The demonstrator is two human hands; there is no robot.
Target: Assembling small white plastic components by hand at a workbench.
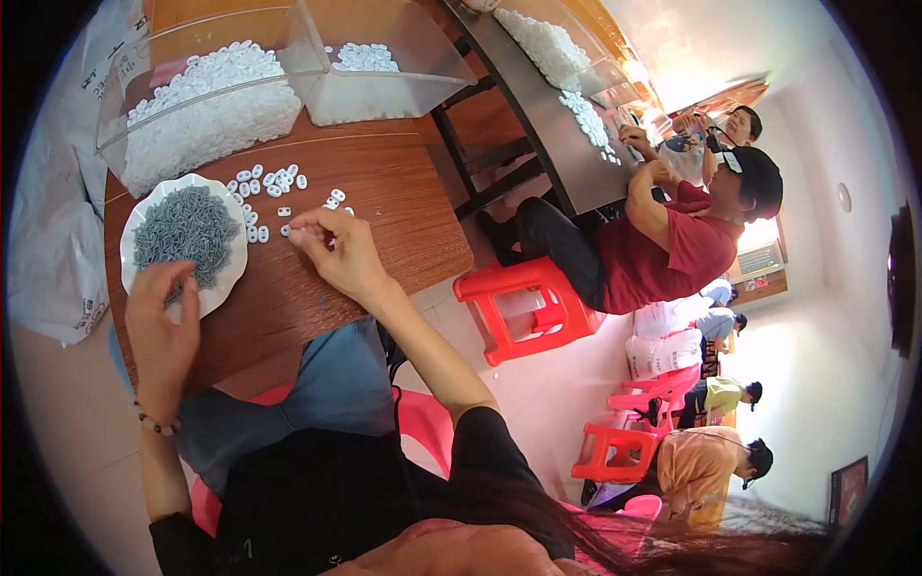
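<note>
My left hand (163,322) reaches over the near rim of a white scalloped plate (234,252) heaped with small grey screws (187,230). Its thumb and index finger are curved and slightly apart at the edge of the heap, and no screw can be made out between them. My right hand (338,252) is over the wooden table, thumb and forefinger pinched at a small white oval piece with two holes (285,230). More white two-hole pieces (257,233) lie loose between the plate and my right hand, and some (335,198) sit just beyond its knuckles.
Clear plastic bins (211,115) filled with white pieces line the table's far side. White plastic bags (58,250) hang at the left. Across the aisle, a person in a red shirt (663,240) sits on a red stool (528,302) at a dark table (538,96). Other people sit farther back.
</note>
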